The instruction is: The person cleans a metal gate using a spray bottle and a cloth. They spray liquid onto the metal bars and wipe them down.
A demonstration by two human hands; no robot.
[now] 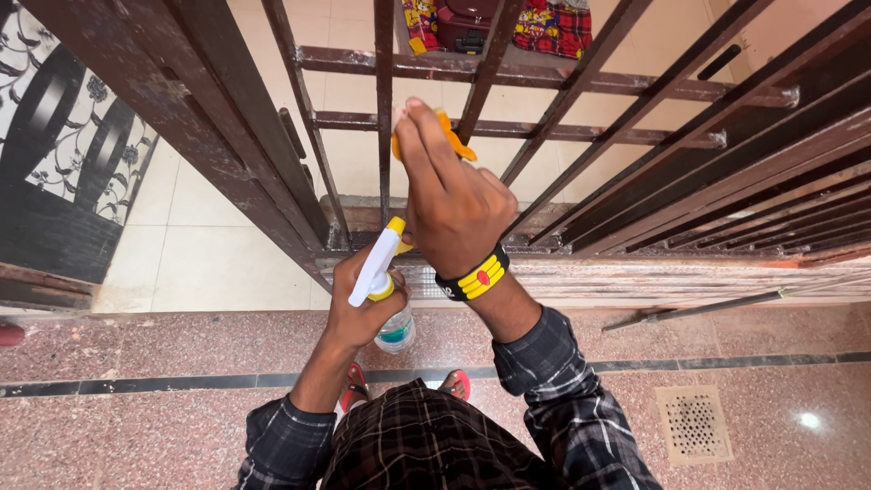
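My left hand [361, 304] grips a clear spray bottle [396, 328] with a white and yellow trigger head [376, 266], held low in front of the gate's bottom rail. My right hand [451, 200] is raised higher and presses an orange-yellow cloth [451, 136] against a dark brown metal gate bar [385, 109]. A black and yellow band sits on my right wrist [474, 275]. Most of the cloth is hidden behind my fingers.
The dark barred metal gate [635, 86] spans the whole view, with cream tiles beyond it. A stone threshold [653, 277] runs below. A floor drain grate [694, 424] lies at the right. My feet in red sandals [356, 385] stand on speckled pink flooring.
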